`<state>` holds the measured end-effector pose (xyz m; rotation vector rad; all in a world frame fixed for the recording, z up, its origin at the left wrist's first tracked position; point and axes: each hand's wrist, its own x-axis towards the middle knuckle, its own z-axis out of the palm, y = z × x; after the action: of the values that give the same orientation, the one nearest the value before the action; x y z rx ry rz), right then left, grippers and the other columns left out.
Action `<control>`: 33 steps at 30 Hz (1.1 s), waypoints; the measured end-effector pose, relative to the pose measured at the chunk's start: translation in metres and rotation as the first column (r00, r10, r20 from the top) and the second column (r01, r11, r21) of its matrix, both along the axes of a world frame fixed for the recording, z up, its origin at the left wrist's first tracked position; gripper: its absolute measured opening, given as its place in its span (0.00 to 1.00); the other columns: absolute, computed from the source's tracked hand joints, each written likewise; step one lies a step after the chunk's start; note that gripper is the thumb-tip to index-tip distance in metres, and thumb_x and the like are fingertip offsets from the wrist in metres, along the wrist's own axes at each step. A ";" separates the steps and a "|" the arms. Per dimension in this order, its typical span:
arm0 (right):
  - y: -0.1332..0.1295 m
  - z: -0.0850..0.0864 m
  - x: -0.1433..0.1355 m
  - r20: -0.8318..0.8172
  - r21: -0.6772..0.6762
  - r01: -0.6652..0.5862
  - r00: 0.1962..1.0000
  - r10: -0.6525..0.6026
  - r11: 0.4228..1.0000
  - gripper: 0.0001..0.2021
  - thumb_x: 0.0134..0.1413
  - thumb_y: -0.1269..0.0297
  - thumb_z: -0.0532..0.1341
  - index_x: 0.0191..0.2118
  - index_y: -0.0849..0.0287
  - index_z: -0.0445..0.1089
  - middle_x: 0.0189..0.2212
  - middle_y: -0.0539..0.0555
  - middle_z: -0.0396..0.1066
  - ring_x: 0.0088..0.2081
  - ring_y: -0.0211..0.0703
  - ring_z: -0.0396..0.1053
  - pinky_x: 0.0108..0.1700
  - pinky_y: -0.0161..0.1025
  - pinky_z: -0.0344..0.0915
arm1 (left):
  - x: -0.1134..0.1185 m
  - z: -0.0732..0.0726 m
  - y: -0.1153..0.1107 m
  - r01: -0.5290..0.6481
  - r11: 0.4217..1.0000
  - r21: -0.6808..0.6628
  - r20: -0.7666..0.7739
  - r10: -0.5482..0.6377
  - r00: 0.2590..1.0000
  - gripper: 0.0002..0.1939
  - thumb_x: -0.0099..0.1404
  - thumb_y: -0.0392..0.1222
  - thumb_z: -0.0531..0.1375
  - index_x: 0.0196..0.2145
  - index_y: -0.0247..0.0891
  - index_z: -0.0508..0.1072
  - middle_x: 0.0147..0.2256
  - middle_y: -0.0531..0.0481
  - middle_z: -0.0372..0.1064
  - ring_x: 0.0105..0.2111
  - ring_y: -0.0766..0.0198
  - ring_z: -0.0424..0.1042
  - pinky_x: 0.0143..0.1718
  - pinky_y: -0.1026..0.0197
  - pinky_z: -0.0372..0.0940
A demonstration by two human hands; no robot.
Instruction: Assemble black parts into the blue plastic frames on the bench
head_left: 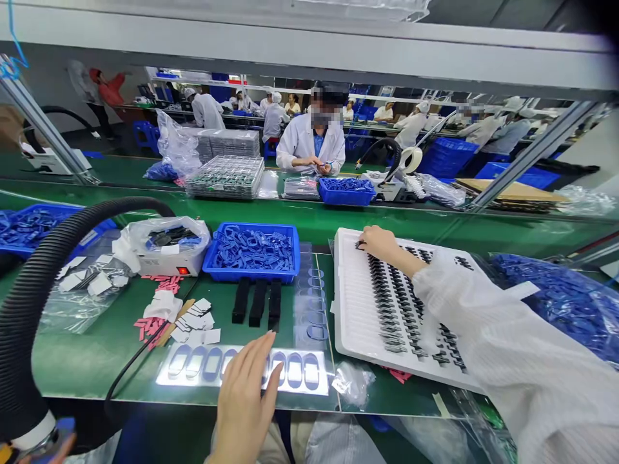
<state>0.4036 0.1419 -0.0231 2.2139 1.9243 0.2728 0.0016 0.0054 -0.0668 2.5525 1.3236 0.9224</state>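
Observation:
My left hand [247, 390] rests with fingers stretched out over a pale strip of oval stickers [211, 365] at the table's front edge. My right hand [380, 243] reaches to the upper left of a white plastic tray [353, 309], its fingers pinched on a small black part [360, 245]. Rows of similar dark parts [389, 316] fill much of the tray. Three black blocks [258, 305] lie beyond my left hand. Next to them is a clear sheet with oval outlines [311, 303].
A blue bin of blue plastic pieces [254, 250] stands behind the blocks. White cards [196, 322] and pink strips [149, 327] lie to the left. A black hose [29, 322] arches at far left, a person's fingers [65, 448] near its end. A co-worker [312, 142] sits opposite.

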 end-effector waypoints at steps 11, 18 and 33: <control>-0.030 0.062 -0.030 -0.282 0.000 -0.164 0.946 0.157 0.986 0.10 0.59 0.61 0.57 0.41 0.62 0.69 0.43 0.56 0.68 0.42 0.43 0.67 0.44 0.44 0.65 | 0.027 0.009 -0.003 0.282 0.832 -0.477 0.461 -0.036 0.887 0.16 0.65 0.46 0.54 0.50 0.45 0.67 0.50 0.46 0.69 0.51 0.55 0.66 0.51 0.51 0.65; -0.133 0.086 -0.143 -0.751 -0.012 -0.720 0.465 0.469 0.694 0.05 0.47 0.61 0.65 0.32 0.53 0.74 0.29 0.47 0.71 0.34 0.36 0.67 0.36 0.31 0.63 | 0.080 0.023 -0.008 0.811 0.160 -0.563 0.819 0.240 0.521 0.35 0.58 0.68 0.48 0.48 0.35 0.67 0.45 0.37 0.70 0.43 0.54 0.71 0.48 0.50 0.65; -0.120 0.048 -0.022 -0.690 0.179 -0.155 0.684 0.236 0.972 0.14 0.58 0.60 0.52 0.41 0.60 0.71 0.38 0.57 0.73 0.37 0.43 0.70 0.38 0.38 0.65 | 0.113 0.018 -0.036 0.549 0.197 -0.812 0.544 -0.082 0.835 0.17 0.58 0.55 0.58 0.28 0.35 0.70 0.18 0.60 0.48 0.20 0.70 0.50 0.24 0.65 0.48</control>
<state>0.3816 0.0218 0.0252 2.3905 2.5787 -0.5719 0.1150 -0.0310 -0.0489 1.3991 0.7130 0.2645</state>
